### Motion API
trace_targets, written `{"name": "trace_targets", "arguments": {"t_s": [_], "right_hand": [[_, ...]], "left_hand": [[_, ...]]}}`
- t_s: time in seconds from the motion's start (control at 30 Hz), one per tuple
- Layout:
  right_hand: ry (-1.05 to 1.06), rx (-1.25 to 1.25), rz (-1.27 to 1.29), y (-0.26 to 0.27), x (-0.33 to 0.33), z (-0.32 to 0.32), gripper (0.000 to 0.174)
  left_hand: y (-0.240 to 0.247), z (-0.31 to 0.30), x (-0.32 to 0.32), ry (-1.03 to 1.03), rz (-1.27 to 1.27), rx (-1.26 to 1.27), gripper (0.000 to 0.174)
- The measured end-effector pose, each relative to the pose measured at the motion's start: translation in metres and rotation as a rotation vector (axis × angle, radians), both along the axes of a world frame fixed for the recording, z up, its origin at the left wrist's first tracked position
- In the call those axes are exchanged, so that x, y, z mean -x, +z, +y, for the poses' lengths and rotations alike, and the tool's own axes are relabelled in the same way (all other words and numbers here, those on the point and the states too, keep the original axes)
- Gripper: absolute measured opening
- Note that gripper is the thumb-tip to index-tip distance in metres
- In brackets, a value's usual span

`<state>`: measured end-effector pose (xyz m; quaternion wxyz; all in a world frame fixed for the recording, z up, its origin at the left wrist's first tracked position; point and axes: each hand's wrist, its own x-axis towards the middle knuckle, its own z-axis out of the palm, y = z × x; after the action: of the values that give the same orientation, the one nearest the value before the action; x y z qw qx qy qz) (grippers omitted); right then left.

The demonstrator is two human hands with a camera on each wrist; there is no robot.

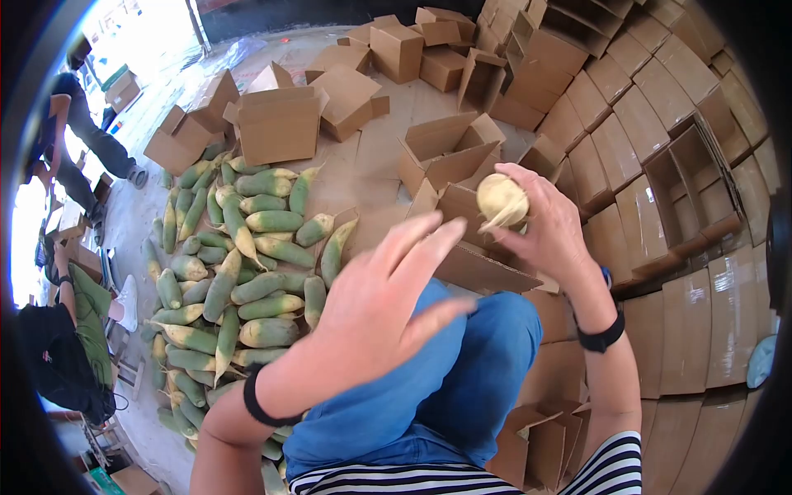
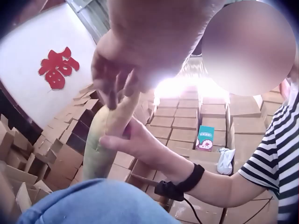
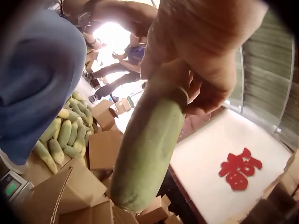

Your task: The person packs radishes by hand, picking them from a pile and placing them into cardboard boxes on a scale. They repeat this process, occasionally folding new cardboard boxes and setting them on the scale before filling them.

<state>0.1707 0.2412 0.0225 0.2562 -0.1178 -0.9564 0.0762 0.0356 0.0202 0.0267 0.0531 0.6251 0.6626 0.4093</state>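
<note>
An ear of corn (image 1: 502, 200) in its green husk is held upright in front of the raised knee (image 1: 474, 355), above the open cardboard boxes (image 1: 450, 157) that stand on the floor (image 1: 375, 148) before the seated person. It is gripped round its upper part by the right hand (image 1: 549, 227), whose fingers and thumb are curled about it. Its pale tip is turned toward the head camera, and its blunt green end is seen hanging free in the right wrist view. The left hand (image 1: 379, 297) is spread, with the fingers straight and apart, over the knee and just beside the ear. In the left wrist view its fingertips (image 2: 112, 91) appear to lie against the top of the ear, though contact cannot be made out for certain. A black wristband (image 1: 601, 338) is worn on the right forearm.

A heap of husked ears (image 1: 239, 264) is spread over the floor toward its left edge, with more open boxes (image 1: 280, 124) set at the far side of the heap. Closed boxes (image 1: 660, 124) are stacked in rows along the right edge. Another person (image 1: 82, 124) is seen bent over at the far left corner. A white panel (image 3: 219, 158) bearing a red character is visible in both wrist views.
</note>
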Motion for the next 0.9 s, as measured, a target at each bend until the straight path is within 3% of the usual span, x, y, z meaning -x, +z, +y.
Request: {"name": "trace_targets", "arguments": {"t_s": [0.03, 0.1, 0.13, 0.2, 0.3, 0.47, 0.63, 0.77, 0.9], "right_hand": [[-0.001, 0.005, -0.003, -0.010, -0.003, 0.015, 0.063], [-0.033, 0.249, -0.218, -0.035, -0.006, 0.042, 0.063], [0.015, 0.217, -0.278, -0.053, -0.006, 0.057, 0.062], [0.050, 0.246, -0.441, -0.087, -0.002, 0.077, 0.063], [0.083, 0.302, -0.694, -0.132, 0.015, 0.100, 0.060], [0.150, 0.288, -1.046, -0.205, 0.037, 0.128, 0.062], [0.143, 0.283, -1.294, -0.250, 0.048, 0.131, 0.066], [0.181, 0.396, -1.230, -0.248, 0.052, 0.129, 0.064], [0.083, 0.673, -0.853, -0.163, 0.055, 0.088, 0.050]], "left_hand": [[-0.011, -0.009, -0.007, 0.000, -0.027, 0.078, 0.074], [-0.029, -0.023, -0.022, -0.105, -0.052, 0.148, 0.074], [-0.037, -0.027, -0.030, -0.096, -0.053, 0.150, 0.074], [-0.051, -0.030, -0.046, -0.076, 0.277, 0.237, 0.067], [-0.071, -0.032, -0.044, 0.068, 0.467, 0.171, 0.057], [-0.067, -0.035, -0.031, 0.148, 0.388, 0.171, 0.035], [-0.072, -0.033, -0.025, 0.210, 0.387, 0.136, 0.024], [-0.071, -0.034, -0.020, 0.204, 0.360, 0.110, 0.022], [-0.079, -0.040, -0.018, 0.196, 0.378, 0.082, 0.031]]}}
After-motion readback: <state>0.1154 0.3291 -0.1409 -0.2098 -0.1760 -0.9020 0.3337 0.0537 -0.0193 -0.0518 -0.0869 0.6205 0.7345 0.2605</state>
